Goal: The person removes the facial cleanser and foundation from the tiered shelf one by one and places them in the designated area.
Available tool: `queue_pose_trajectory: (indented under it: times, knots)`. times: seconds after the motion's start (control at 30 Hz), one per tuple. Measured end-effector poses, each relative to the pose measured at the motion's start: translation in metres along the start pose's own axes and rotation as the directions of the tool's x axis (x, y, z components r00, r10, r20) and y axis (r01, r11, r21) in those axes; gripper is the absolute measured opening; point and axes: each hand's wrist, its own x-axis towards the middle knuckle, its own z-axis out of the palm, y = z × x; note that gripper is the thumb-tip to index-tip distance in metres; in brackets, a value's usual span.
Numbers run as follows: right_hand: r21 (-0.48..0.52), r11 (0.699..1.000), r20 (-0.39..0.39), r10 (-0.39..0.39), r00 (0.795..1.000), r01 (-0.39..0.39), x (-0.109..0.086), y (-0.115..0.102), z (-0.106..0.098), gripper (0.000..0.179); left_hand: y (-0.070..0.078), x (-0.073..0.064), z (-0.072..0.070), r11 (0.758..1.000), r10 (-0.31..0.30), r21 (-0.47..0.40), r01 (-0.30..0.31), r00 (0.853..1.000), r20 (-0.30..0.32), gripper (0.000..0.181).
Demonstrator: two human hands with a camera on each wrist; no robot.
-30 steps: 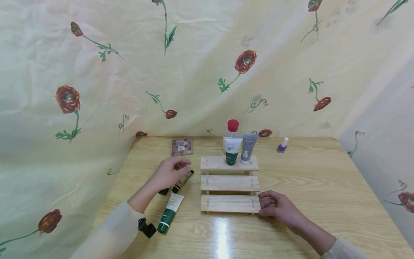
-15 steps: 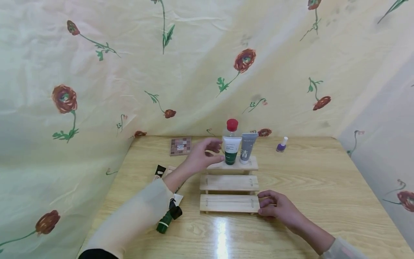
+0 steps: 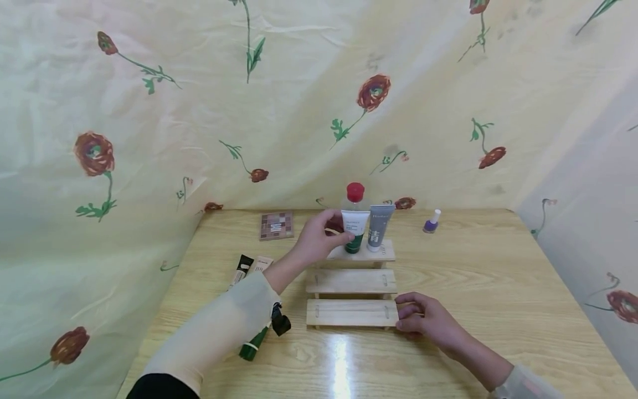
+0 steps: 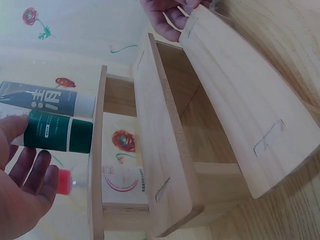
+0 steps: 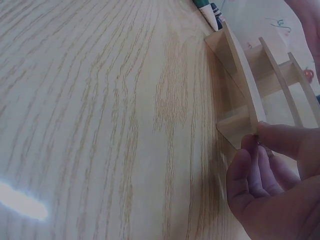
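Note:
A three-step wooden rack point(image 3: 351, 281) stands on the table. On its top step a white and dark green squeeze tube point(image 3: 355, 223) stands cap down, close beside a grey squeeze tube point(image 3: 381, 226). My left hand point(image 3: 319, 237) holds the white and green tube between thumb and fingers. In the left wrist view, the thumb lies across the front of the tube point(image 4: 50, 132) and the other fingers are behind it. A clear bottle with a red cap point(image 3: 355, 192) is just behind. My right hand point(image 3: 427, 317) pinches the right end of the lowest step point(image 5: 245, 75).
Left of the rack lie a black-capped tube point(image 3: 242, 265), a beige tube point(image 3: 261, 262) and another green tube point(image 3: 253, 346), partly hidden by my left sleeve. An eyeshadow palette point(image 3: 276, 226) lies at the back left. Purple nail polish point(image 3: 431, 223) stands at the back right.
My left hand has moved from the tubes at the left, up and right to the top step, and has taken hold of the white and green tube. The right hand stays put.

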Motion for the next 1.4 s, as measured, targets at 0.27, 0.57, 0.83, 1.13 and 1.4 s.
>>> queue_pose_trajectory:
  times: [0.27, 0.57, 0.83, 1.13, 1.4]
  knots:
    - [-0.004, 1.000, 0.006, 0.005, 1.000, -0.004, -0.001, 0.000, 0.001, 0.063, 0.002, -0.001, 0.001, 0.999, -0.037, 0.035, 0.037, 0.999, -0.025, 0.031]
    - [-0.008, 1.000, 0.001, 0.004, 1.000, -0.004, 0.000, 0.000, 0.001, 0.063, 0.009, -0.006, -0.006, 0.997, -0.059, 0.042, 0.061, 0.998, -0.033, 0.034]
    - [-0.005, 1.000, 0.003, 0.018, 1.000, -0.018, -0.003, 0.000, 0.002, 0.064, 0.013, -0.027, -0.028, 1.000, -0.007, -0.007, 0.006, 0.998, -0.055, 0.039]
    - [-0.013, 1.000, 0.010, -0.003, 1.000, 0.004, -0.003, 0.000, 0.002, 0.063, 0.007, -0.074, -0.073, 0.999, 0.024, -0.045, -0.030, 0.990, -0.142, 0.036]
    - [-0.029, 1.000, 0.006, -0.003, 1.000, 0.003, -0.003, -0.002, 0.001, 0.061, -0.018, -0.123, -0.105, 0.997, -0.052, 0.048, 0.063, 0.979, -0.197, 0.033]
